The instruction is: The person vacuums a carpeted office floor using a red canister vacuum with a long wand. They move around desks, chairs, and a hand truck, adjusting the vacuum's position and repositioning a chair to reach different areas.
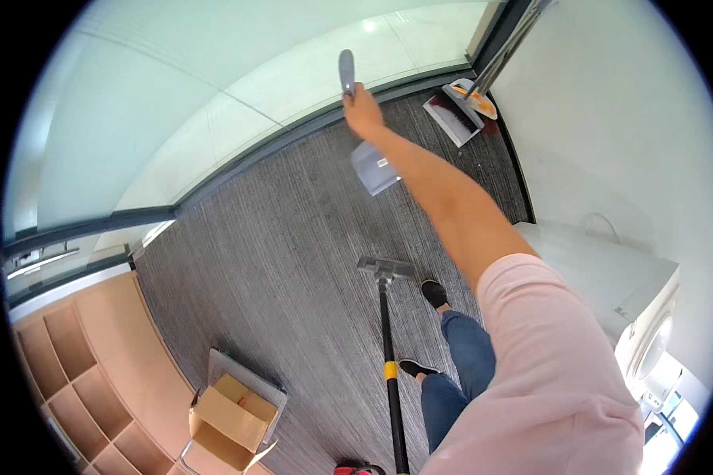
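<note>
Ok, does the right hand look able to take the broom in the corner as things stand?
Probably not as is: the right hand is wrapped around the handle of a grey dustpan. Nothing visible stands between it and the broom, though.

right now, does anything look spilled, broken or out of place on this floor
Nothing clearly spilled or broken. The cardboard box at lower left looks untidy, flaps open on a grey base; the dustpan in the right hand looks ordinary.
</note>
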Motion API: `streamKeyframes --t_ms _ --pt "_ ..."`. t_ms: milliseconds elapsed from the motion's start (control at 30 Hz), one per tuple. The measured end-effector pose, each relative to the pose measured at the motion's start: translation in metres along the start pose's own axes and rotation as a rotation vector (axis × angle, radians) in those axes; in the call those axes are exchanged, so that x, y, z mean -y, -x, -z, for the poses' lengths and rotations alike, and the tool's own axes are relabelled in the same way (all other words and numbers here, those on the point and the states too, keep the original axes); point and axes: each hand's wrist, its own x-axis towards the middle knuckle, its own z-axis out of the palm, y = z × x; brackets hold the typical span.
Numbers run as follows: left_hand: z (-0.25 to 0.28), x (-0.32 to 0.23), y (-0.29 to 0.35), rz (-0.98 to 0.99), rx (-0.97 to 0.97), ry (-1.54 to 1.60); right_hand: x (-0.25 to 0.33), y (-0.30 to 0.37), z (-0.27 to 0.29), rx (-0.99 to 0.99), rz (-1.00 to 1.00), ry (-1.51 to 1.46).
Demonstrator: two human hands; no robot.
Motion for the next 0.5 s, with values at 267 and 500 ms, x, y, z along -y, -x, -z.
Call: streamKeyframes --t_ms 267,500 --pt "-0.089 0.104 0.181 0.16 0.172 0.009 -0.05 0.193 0.11 -0.07 -0.246 -0.323" --pt "-0.175 0.053 0.184 -0.113 0.321 -0.209 -0.132 0.49 0.199 0.016 -1.129 -0.218"
